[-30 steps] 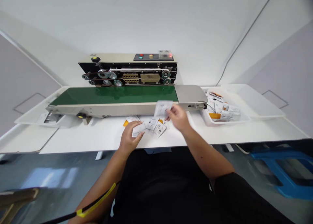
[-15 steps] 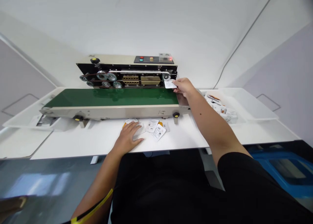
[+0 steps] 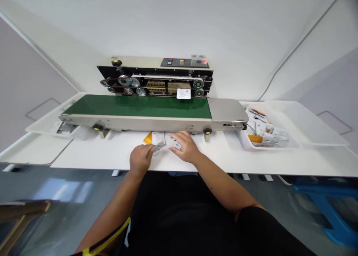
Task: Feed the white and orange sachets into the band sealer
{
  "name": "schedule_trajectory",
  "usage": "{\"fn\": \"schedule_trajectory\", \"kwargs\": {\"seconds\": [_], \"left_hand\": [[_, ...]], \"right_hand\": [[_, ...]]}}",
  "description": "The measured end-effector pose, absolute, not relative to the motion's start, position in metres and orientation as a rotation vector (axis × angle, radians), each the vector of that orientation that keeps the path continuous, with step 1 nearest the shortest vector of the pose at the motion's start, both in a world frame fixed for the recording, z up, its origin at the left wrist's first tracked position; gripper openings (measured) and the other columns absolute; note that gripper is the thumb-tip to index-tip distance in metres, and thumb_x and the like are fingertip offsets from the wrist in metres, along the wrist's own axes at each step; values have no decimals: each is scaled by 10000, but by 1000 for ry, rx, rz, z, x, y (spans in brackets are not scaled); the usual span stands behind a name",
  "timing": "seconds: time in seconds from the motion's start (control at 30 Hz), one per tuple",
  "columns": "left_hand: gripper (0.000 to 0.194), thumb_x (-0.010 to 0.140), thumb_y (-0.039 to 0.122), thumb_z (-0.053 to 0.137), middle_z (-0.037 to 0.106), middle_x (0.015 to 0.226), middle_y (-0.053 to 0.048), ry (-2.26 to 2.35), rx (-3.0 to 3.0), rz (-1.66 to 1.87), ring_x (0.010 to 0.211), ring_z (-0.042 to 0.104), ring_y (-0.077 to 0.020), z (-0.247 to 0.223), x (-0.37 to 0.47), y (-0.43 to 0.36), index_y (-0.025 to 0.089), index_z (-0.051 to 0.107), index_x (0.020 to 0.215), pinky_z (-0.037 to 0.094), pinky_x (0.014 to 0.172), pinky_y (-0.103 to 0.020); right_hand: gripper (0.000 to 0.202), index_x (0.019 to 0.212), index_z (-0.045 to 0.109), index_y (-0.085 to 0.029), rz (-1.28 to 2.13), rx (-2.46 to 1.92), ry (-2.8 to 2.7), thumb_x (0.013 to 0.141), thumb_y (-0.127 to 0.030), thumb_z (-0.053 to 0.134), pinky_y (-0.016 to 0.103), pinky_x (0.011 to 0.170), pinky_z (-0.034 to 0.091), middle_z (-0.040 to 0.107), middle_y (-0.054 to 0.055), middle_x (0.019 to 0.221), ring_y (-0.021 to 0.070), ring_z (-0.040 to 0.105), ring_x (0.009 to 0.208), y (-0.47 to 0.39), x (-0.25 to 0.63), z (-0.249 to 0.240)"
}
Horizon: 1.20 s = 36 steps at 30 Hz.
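My left hand (image 3: 141,158) pinches a small clear-and-white packet (image 3: 159,147) just above the table, near its front edge. My right hand (image 3: 185,146) faces it, thumb and fingers apart, close to a printed white packet (image 3: 176,144) that it partly covers. Behind my hands, an orange-and-white packet (image 3: 153,138) lies partly beneath the front of the machine. Another white packet (image 3: 184,94) sticks out from the band sealing machine (image 3: 156,67), over the green conveyor belt (image 3: 134,107), held along its top edge.
At the right, a white bin (image 3: 275,148) holds many packets, orange and white. A second white tray (image 3: 36,126) stands at the left end of the belt. Black knobs (image 3: 207,131) jut from the machine's front. A blue plastic object (image 3: 330,207) is on the floor at right.
The packet my right hand held at the machine's intake is now in the machine, further left. My right hand has come down to the table. My left hand has lifted a packet.
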<state>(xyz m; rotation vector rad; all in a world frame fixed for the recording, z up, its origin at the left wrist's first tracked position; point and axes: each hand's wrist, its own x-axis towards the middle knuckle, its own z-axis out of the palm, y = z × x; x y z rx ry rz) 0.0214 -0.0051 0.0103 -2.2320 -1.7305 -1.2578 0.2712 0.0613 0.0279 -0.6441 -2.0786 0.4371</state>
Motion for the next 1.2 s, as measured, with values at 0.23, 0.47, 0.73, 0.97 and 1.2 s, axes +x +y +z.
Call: {"fn": "schedule_trajectory", "kwargs": {"seconds": [0.23, 0.47, 0.73, 0.97, 1.2], "left_hand": [[327, 1035, 527, 567, 732, 1002, -49, -1980, -2066, -2347, 699, 701, -163, 10, 77, -7, 223, 549, 1153, 610, 672, -323], [375, 973, 529, 644, 721, 1115, -86, -1986, -2323, -2129, 943, 748, -239, 15, 83, 11, 231, 539, 1177, 642, 875, -441], [634, 925, 492, 666, 497, 1604, -175, -1928, -2368, -829, 1505, 425, -418, 6, 12, 14, 196, 528, 1468, 338, 1247, -621], [547, 951, 457, 653, 505, 1607, -169, -1899, -2474, -679, 1529, 411, -400, -2, 15, 22, 217, 579, 1437, 332, 1230, -652], [512, 930, 424, 675, 554, 1563, -170, -1899, -2442, -722, 1496, 457, -408, -4, 16, 20, 221, 611, 1396, 324, 1230, -669]], "right_hand": [[242, 1152, 752, -222, 1017, -759, -2043, 940, -329, 702, 368, 896, 528, 768, 64, 1040, 224, 660, 967, 60, 264, 26], [230, 947, 714, -206, 1499, -845, -1464, 885, -428, 707, 272, 652, 502, 716, -3, 760, 139, 615, 632, 70, 268, 14], [266, 938, 737, -207, 1221, -871, -1337, 890, -468, 711, 257, 633, 516, 711, 6, 761, 129, 626, 663, 88, 299, 54], [393, 1274, 712, -184, 827, -981, -1215, 915, -326, 636, 230, 574, 503, 689, -13, 729, 102, 598, 590, 155, 365, 142], [277, 1123, 694, -66, 1149, -1150, -1099, 872, -47, 579, 178, 569, 513, 686, 7, 644, 69, 578, 522, 200, 376, 159]]}}
